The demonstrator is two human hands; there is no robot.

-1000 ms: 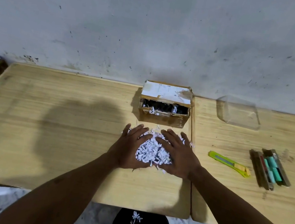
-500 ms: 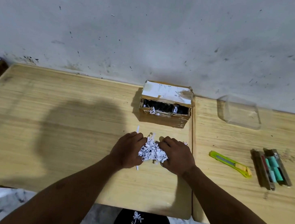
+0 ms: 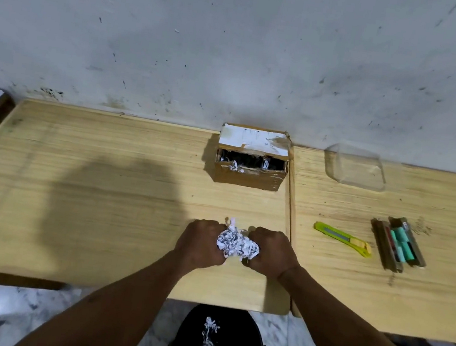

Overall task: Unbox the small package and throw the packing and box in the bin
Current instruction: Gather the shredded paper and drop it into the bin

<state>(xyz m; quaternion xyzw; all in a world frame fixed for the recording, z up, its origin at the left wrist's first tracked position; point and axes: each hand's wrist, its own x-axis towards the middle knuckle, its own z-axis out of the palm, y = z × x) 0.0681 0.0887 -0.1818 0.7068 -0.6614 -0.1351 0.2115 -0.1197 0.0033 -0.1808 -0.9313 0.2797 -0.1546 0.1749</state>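
Our left hand (image 3: 201, 242) and right hand (image 3: 271, 252) curl into fists, squeezing paper bits (image 3: 237, 243) between them. Pile now smaller, hands closer to us.

You've got the white shredded paper packing (image 3: 237, 243) bunched near the table's front edge; open brown cardboard box (image 3: 251, 158) sits by the wall.

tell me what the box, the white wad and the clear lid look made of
Box: brown corrugated cardboard, matte, with glossy tape and a white paper label. Wad: shredded printed paper, thin crinkled white strips with dark marks. Lid: probably thin clear plastic; the table shows through it.
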